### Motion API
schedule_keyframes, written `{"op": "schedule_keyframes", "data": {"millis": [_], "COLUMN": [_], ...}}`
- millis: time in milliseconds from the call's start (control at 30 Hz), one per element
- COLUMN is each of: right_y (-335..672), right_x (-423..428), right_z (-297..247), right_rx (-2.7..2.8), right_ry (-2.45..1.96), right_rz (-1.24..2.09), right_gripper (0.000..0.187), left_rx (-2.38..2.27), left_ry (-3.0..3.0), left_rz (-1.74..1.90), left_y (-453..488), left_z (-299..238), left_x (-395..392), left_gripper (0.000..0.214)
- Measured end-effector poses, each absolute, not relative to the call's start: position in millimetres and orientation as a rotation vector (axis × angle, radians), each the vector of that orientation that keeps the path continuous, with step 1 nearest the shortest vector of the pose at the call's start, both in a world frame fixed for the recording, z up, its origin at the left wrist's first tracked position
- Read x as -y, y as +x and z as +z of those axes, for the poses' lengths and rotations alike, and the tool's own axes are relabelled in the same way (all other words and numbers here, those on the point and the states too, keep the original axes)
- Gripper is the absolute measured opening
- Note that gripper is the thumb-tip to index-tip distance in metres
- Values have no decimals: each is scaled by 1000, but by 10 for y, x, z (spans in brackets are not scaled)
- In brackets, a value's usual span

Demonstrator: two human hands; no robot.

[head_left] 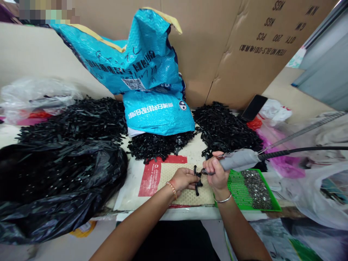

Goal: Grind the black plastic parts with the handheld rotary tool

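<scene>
My left hand [184, 178] is closed on a small black plastic part [197, 180] and holds it upright on a beige mat [187, 197]. My right hand [216, 170] grips a grey powered screwdriver [239, 160] lying sideways, its tip against the black part. A black cable [304, 150] runs off from the tool to the right. Each wrist wears a bracelet.
A green tray [239, 192] of small metal screws sits right of my hands. Piles of black plastic parts [225, 128] cover the table behind, around a blue woven sack [146, 72]. A black plastic bag [54, 181] fills the left. Cardboard stands behind; a phone [254, 107] leans at the back right.
</scene>
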State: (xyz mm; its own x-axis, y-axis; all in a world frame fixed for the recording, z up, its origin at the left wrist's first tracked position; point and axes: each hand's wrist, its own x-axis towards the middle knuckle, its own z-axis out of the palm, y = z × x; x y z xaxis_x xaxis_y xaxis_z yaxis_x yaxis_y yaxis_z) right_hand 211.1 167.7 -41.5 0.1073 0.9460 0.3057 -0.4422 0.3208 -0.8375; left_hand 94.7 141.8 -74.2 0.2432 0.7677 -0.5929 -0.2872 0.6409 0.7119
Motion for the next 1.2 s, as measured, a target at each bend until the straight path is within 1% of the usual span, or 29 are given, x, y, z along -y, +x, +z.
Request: {"op": "schedule_keyframes", "data": {"millis": [267,467,667,733,867,1000,1100,1200], "right_y": [2090,2110,2090,2059,2137,2568,2953,3186], "right_x": [-1668,-1700,-1753,-1741,-1673,-1627,-1612,-1576], "right_z": [-429,-503,-545,-519,-329,-142,-207,-397], "right_rx": [1041,1120,1141,1142,1130,1039,927,872], "right_ry": [-720,-704,-680,-678,-684,-715,-850,-938], "right_rz": [1107,1196,1357,1359,1269,1004,842,825], "right_gripper": [21,18,16,15,16,21,23,24], "left_rx": [-1114,-1160,-1186,-1181,-1135,-1101,-1103,-1099], "left_ry": [530,520,531,533,526,499,479,483], "left_rz": [758,738,755,751,765,807,809,802], "left_y": [947,965,983,977,949,930,925,916], "left_z": [-756,-723,-717,-723,-734,-735,-732,-722], "left_x": [-1420,-1428,-1428,-1423,-1409,-1394,-1390,-1391], "left_gripper": [22,24,25,25,23,25,27,27]}}
